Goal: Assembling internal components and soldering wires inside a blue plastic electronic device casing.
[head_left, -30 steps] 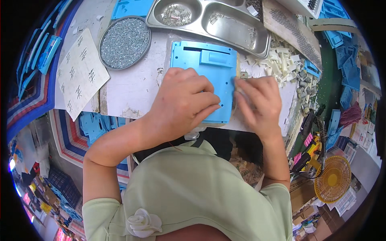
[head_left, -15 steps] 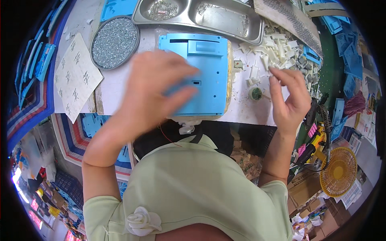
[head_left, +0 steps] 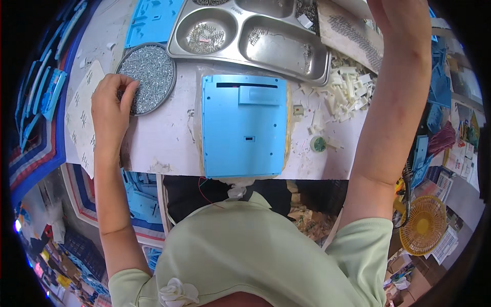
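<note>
My left hand point(head_left: 111, 100) is at the near left edge of a round dark dish point(head_left: 174, 84) full of small silver screws point(head_left: 153, 74). Its thumb and fingers are bent together over the screws; what lies between the tips is too small to make out. My right hand point(head_left: 401, 15) reaches far up to the right and is cut off by the top of the picture, so its fingers are hidden. A flat blue plastic housing point(head_left: 243, 128), with a long slot, a raised block and a small rectangular cutout, lies in front of me, untouched.
Behind the housing stands a steel compartment tray point(head_left: 240, 56) with springs in it. White plastic parts point(head_left: 353, 84) are heaped to its right, below a board point(head_left: 353, 30) bearing rows of small pieces. A small green-topped jar point(head_left: 318, 144) sits near the table's front edge.
My left hand has moved from over the blue housing left to the screw dish. My right hand has gone from beside the white parts up to the top right. The view has shifted.
</note>
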### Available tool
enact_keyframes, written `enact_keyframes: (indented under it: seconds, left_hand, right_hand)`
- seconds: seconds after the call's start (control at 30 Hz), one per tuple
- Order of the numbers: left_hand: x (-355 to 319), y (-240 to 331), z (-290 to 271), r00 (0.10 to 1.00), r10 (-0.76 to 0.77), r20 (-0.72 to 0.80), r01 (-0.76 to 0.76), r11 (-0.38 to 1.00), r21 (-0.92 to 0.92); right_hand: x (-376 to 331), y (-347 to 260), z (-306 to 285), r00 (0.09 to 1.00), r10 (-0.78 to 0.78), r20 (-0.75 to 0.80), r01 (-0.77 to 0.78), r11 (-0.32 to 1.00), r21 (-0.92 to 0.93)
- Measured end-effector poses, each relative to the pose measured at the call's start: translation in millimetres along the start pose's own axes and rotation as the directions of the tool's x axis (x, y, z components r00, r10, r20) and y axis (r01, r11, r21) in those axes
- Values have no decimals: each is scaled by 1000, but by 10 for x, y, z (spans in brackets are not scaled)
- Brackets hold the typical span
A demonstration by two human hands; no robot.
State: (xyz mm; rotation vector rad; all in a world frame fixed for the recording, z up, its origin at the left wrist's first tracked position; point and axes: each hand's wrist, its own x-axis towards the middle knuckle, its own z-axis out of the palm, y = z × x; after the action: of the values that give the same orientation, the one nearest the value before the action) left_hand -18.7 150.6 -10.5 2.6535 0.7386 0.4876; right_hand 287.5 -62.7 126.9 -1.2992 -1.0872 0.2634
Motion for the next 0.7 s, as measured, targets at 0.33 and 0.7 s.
enact_keyframes:
  seconds: [0.33, 0.7]
  left_hand:
    - [-56, 321, -72, 991, -131, 14, 130, 962, -239]
    - [-610, 1396, 133, 847, 529, -60, -449, 650, -613]
  right_hand:
    - [-754, -65, 100, 972, 186, 144, -228, 892, 390]
    - [-1426, -750, 458, 978, 89, 190, -189, 767, 613]
